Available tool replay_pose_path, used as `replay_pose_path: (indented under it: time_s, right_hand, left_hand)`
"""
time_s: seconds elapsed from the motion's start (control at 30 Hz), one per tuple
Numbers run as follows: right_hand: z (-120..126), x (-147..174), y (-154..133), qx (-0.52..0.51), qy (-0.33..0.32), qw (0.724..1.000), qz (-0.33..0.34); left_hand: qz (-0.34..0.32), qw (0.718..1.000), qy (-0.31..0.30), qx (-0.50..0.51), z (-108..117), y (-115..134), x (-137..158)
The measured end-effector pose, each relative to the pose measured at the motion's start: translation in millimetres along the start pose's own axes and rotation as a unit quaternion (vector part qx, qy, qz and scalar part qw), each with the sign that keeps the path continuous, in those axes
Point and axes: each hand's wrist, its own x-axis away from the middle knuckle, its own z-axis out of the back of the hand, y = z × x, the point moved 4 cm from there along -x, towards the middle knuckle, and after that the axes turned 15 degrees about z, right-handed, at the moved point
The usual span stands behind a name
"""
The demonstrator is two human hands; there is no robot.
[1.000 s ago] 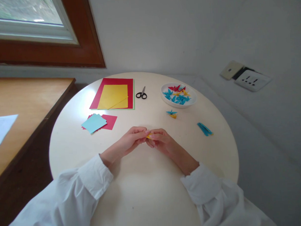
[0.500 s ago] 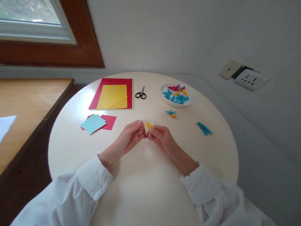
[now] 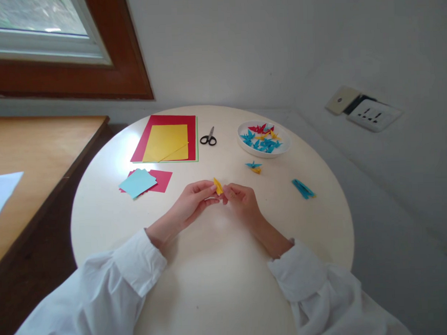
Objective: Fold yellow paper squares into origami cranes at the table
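Observation:
Between my two hands, above the middle of the white round table (image 3: 213, 285), is a small folded piece of yellow paper (image 3: 218, 186). My left hand (image 3: 196, 200) pinches its left side between thumb and fingers. From the other side, the fingertips of my right hand (image 3: 243, 200) are closed on its lower right edge. Beyond my right hand lie a small blue paper crane (image 3: 253, 165) and a yellow folded piece (image 3: 256, 170). Farther right rests a bundle of narrow blue folded papers (image 3: 303, 188).
A white dish (image 3: 264, 153) with several red, blue and yellow cranes stands at the back right. Black-handled scissors (image 3: 208, 139) lie near yellow sheets (image 3: 166, 140) on a larger red sheet (image 3: 144, 146). Light blue squares (image 3: 138, 183) overlap red paper (image 3: 163, 181) at left.
The yellow folded paper has moved slightly left and turned. My left hand, beside it before, now pinches it; my right fingers have shifted to its lower edge.

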Motion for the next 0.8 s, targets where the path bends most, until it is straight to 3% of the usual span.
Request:
replay_pose_path:
  time_s: [0.5, 0.8]
  right_hand:
    - [8, 0, -6, 0.077, 0.072, 0.99, 0.094]
    - [6, 1, -14, 0.152, 0.014, 0.968, 0.199]
  left_hand:
    - [-0.007, 1.0, 0.027, -0.009, 3, 0, -1]
    - [-0.006, 0.998, 0.038, -0.045, 3, 1, -1]
